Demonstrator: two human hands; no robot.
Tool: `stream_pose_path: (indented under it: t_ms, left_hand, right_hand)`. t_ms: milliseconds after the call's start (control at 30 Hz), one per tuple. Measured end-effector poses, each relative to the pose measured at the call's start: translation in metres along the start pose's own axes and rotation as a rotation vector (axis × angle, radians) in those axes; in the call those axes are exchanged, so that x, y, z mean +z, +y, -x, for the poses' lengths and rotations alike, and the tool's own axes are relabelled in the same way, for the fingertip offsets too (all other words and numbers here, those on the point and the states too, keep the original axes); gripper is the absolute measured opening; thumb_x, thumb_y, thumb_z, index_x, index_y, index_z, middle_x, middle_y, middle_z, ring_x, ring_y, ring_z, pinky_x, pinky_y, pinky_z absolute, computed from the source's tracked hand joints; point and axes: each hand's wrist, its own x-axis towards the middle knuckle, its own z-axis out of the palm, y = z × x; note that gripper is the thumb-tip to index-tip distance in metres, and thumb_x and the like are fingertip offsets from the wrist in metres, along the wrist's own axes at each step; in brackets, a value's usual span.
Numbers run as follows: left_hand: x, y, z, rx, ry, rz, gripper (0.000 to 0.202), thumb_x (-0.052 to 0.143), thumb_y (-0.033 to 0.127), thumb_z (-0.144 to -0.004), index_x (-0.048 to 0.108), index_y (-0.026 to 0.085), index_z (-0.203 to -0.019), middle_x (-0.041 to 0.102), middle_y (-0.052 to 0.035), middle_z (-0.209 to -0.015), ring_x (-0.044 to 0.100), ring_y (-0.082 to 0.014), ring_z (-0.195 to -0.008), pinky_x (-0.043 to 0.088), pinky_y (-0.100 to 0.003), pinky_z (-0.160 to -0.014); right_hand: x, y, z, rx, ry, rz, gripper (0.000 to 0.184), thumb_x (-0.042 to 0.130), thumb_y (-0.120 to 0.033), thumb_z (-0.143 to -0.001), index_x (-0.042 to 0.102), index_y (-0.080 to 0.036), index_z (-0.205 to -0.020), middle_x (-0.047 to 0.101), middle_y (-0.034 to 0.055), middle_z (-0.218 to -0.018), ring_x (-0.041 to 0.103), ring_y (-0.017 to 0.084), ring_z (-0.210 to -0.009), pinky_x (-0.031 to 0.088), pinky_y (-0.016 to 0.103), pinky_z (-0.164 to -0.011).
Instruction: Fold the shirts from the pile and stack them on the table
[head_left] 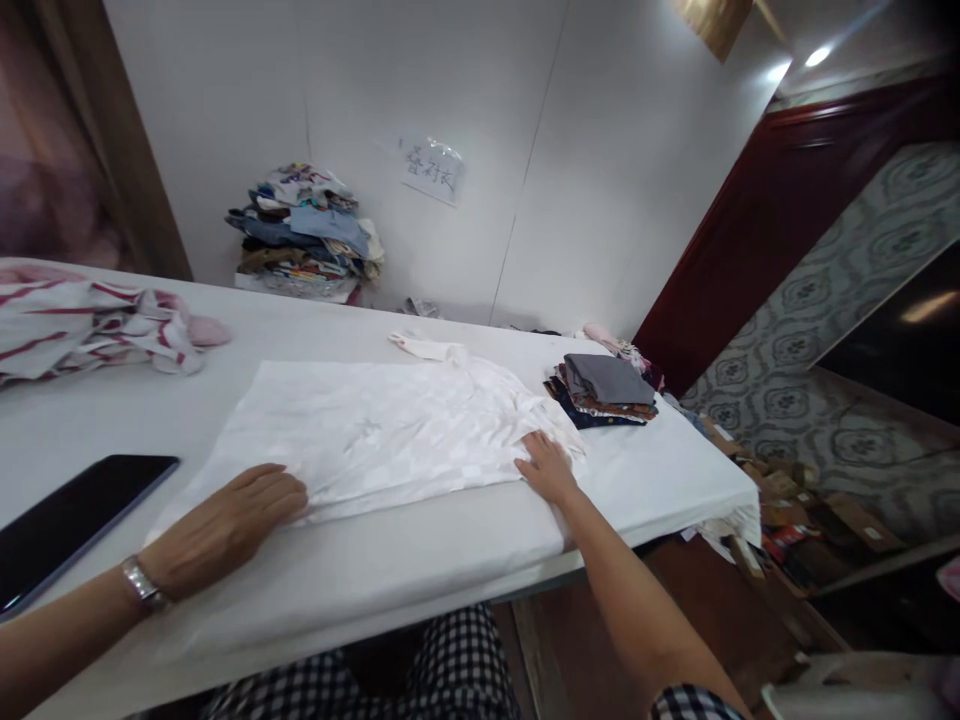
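A white shirt [375, 425] lies spread on the white-covered table, its body towards the left and its bunched collar and sleeve end towards the right. One sleeve sticks out at the far side. My left hand [240, 515], with a silver bracelet at the wrist, is closed at the shirt's near left edge with its fingers curled down on the cloth; the fingertips are hidden. My right hand [549, 468] rests on the shirt's near right end, fingers stretched out and thumb apart. Just beyond it sits a stack of folded clothes [609, 382], grey on top.
A dark phone [82, 515] lies at the left. Behind it is a red-and-white striped garment [97, 325]. A tall heap of clothes [307, 235] stands against the wall, beside a paper sign [433, 172]. Boxes [795, 500] lie beyond the table's right end.
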Motion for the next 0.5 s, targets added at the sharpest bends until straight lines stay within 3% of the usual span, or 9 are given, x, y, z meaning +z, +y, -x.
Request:
stream_pose_path:
  t_ms: [167, 267, 367, 500]
  left_hand:
    - [-0.017, -0.028, -0.019, -0.25, 0.146, -0.158, 0.034, 0.037, 0.024, -0.086, 0.068, 0.013, -0.095, 0.071, -0.0117, -0.087, 0.063, -0.0253, -0.084, 0.048, -0.043, -0.081]
    - [-0.014, -0.03, -0.022, -0.273, 0.147, -0.147, 0.038, 0.035, 0.025, -0.085, 0.069, 0.013, -0.097, 0.071, -0.0127, -0.089, 0.063, -0.0266, -0.087, 0.048, -0.044, -0.082]
    - [-0.003, -0.028, -0.015, -0.27, 0.132, -0.117, 0.039, 0.034, 0.025, -0.084, 0.07, 0.015, -0.097, 0.072, -0.0115, -0.092, 0.063, -0.0259, -0.087, 0.048, -0.043, -0.083]
    - [0.001, -0.03, -0.01, -0.304, 0.143, -0.108, 0.041, 0.034, 0.028, -0.084, 0.07, 0.014, -0.097, 0.071, -0.0137, -0.095, 0.062, -0.0269, -0.09, 0.048, -0.043, -0.084]
  right_hand:
    - [0.004, 0.005, 0.001, 0.059, 0.094, -0.161, 0.072, 0.056, -0.041, -0.083, 0.031, -0.021, -0.147, 0.043, 0.0101, -0.147, 0.034, 0.027, -0.138, 0.023, 0.045, -0.114]
    - [0.011, 0.015, 0.001, 0.094, 0.201, -0.37, 0.075, 0.056, -0.04, -0.082, 0.027, -0.023, -0.149, 0.055, 0.0081, -0.136, 0.052, 0.024, -0.122, 0.039, 0.041, -0.104]
    - [0.016, 0.025, -0.001, 0.096, 0.333, -0.497, 0.065, 0.051, -0.037, -0.084, 0.037, -0.02, -0.145, 0.06, 0.0092, -0.126, 0.059, 0.022, -0.109, 0.048, 0.037, -0.094]
    - [0.017, 0.031, -0.001, 0.022, 0.521, -0.404, 0.049, 0.045, -0.031, -0.086, 0.052, -0.017, -0.132, 0.058, 0.0128, -0.124, 0.053, 0.024, -0.116, 0.045, 0.04, -0.099]
